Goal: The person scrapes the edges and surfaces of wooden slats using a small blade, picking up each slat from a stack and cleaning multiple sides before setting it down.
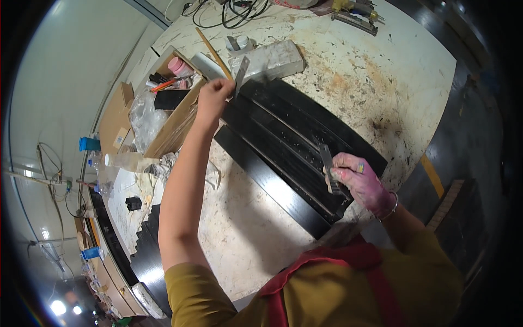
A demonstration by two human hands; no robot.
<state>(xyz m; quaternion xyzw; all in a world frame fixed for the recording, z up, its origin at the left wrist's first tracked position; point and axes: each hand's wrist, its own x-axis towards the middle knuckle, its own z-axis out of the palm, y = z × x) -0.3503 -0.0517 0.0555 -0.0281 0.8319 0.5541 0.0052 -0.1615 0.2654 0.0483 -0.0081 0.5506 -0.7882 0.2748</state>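
My left hand [213, 98] is closed around a thin flat metal blade [241, 75], which points up beyond the far left end of several long black panels [305, 117]. My right hand [360, 180], pink as if gloved or stained, grips another flat metal scraper [326, 161] over the near right end of the panels. Pale paste seems to cling to this scraper's lower edge. The panels lie side by side on a worn white table [392, 71], with pale specks on their surfaces. A separate glossy black strip [267, 180] lies along their near side.
A cardboard box [182, 111] with a pink jar and pens stands left, beside a clear bottle [131, 161]. Behind the panels sit a wrapped grey block [278, 60], a wooden stick [212, 52] and a white-capped jar [242, 41]. A nail gun [357, 16] and black cables [234, 13] lie farthest away.
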